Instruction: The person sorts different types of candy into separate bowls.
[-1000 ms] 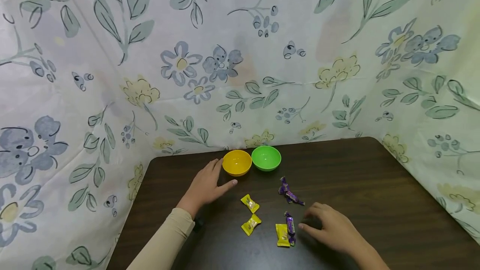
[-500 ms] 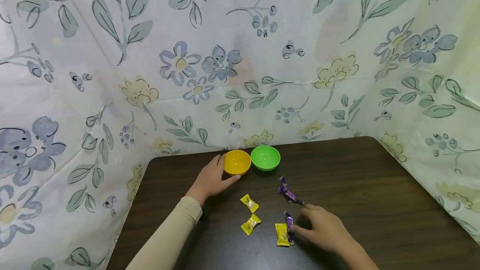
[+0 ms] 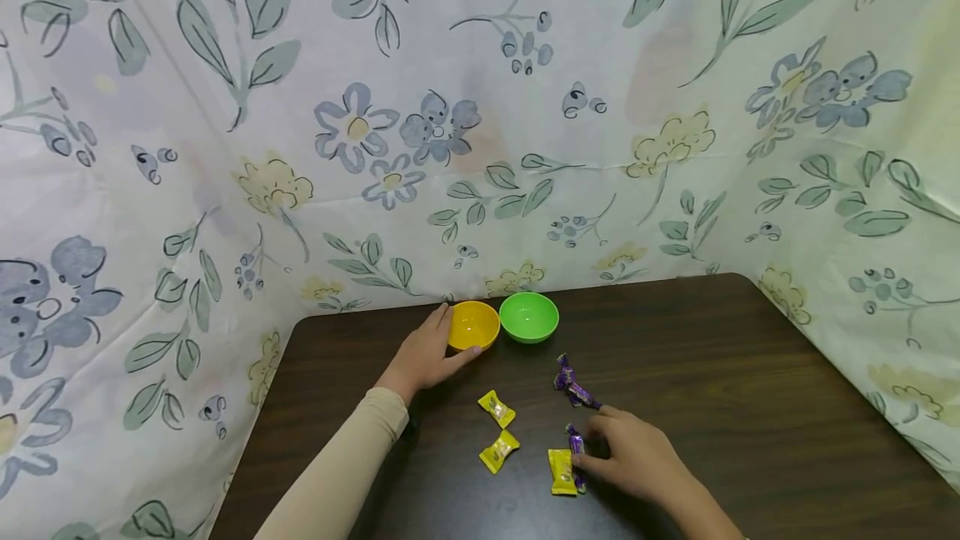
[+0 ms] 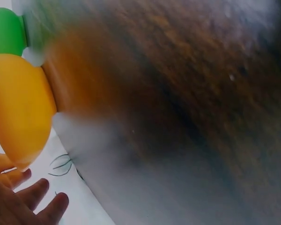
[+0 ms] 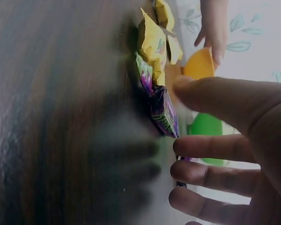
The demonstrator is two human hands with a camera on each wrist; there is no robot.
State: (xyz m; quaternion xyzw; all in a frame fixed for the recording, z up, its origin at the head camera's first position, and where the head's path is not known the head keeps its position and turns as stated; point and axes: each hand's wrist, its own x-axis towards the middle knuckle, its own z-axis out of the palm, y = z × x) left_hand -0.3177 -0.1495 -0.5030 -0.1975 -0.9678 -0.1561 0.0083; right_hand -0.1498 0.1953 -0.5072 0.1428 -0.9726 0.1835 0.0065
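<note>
In the head view my left hand (image 3: 422, 358) is at the yellow bowl (image 3: 474, 326), its fingers along the left side and the thumb by the front rim. The left wrist view shows those fingers spread right at the bowl's edge. A green bowl (image 3: 529, 317) stands just right of the yellow one. My right hand (image 3: 633, 457) reaches over a purple-wrapped candy (image 3: 576, 442), thumb and fingers apart around it. Against that candy lies a yellow-wrapped candy (image 3: 562, 472). In the right wrist view the purple candy (image 5: 164, 112) lies between thumb and fingertips, with no grip visible.
Two more yellow candies, one farther (image 3: 497, 409) and one nearer (image 3: 499, 451), lie left of centre on the dark wooden table (image 3: 712, 357). Purple wrapping (image 3: 573, 383) lies beyond the right fingertips. A floral cloth (image 3: 480, 190) hangs behind the table and at its sides.
My right hand has moved left, from beside the near purple candy to over it. My left hand has come slightly right, closer around the yellow bowl. The candies look unmoved.
</note>
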